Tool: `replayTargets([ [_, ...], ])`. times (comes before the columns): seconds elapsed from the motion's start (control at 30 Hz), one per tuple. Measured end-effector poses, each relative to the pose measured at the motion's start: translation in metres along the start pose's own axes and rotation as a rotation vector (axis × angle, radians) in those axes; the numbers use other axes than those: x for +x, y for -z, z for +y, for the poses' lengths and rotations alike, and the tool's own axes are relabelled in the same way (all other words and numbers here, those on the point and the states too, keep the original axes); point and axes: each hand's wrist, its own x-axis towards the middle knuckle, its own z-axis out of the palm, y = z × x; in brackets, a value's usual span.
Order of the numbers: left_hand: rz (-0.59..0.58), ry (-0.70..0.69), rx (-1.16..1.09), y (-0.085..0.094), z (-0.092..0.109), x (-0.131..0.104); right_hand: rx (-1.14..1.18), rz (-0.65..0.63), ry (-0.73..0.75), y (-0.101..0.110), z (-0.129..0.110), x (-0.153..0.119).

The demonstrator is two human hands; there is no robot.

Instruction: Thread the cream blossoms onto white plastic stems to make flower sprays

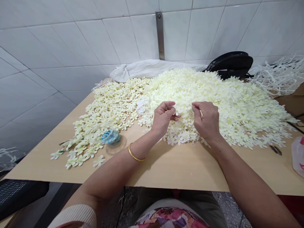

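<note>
Both my hands are raised over the near side of a large heap of cream-white artificial flowers [190,85]. My left hand [164,116], with a gold bangle at the wrist, pinches what looks like one artificial flower [176,111] between thumb and forefinger; its outline blends into the heap behind. A short gap to the right, my right hand [207,118] has thumb and forefinger pressed together. Whatever is in that pinch is too small or pale to make out. A looser spread of similar, yellower flowers [106,109] lies to the left.
On the wooden table [166,171], a blue-and-white ball of yarn [111,137] sits left of my forearm. A black bag [230,65] and a tangle of white strands [280,76] are behind the heap. Small metal snips [275,150] and a plastic container [298,155] lie right.
</note>
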Motion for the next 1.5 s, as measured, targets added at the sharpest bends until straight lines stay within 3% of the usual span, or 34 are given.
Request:
replayTargets([
  [0.1,0.016,-0.029,0.033,0.001,0.0,0.001,-0.107,0.071,-0.056,-0.001,0.008,0.001],
  [0.2,-0.024,-0.067,0.043,0.001,0.0,0.0,-0.069,0.093,-0.027,0.001,0.004,0.001],
  [0.47,-0.203,-0.158,0.045,-0.002,-0.001,-0.004,0.287,-0.157,-0.023,0.002,-0.011,-0.002],
  [0.57,-0.229,-0.113,-0.029,-0.001,-0.002,-0.004,0.355,-0.157,-0.027,0.003,-0.013,-0.003],
  [0.73,-0.259,0.114,-0.078,0.0,-0.004,-0.002,0.393,-0.082,-0.088,0.003,-0.015,-0.004],
  [0.83,-0.271,0.171,-0.07,-0.001,-0.003,-0.002,0.371,-0.059,-0.055,0.002,-0.016,-0.005],
  [1.0,-0.218,0.1,-0.001,-0.003,0.0,-0.004,0.214,-0.017,0.018,-0.001,-0.016,-0.005],
  [1.2,-0.045,0.03,0.03,-0.004,-0.002,-0.004,0.028,-0.003,0.19,-0.002,-0.016,-0.007],
  [1.5,-0.198,0.131,-0.119,-0.002,-0.001,-0.003,0.031,-0.033,0.244,-0.006,-0.009,-0.01],
])
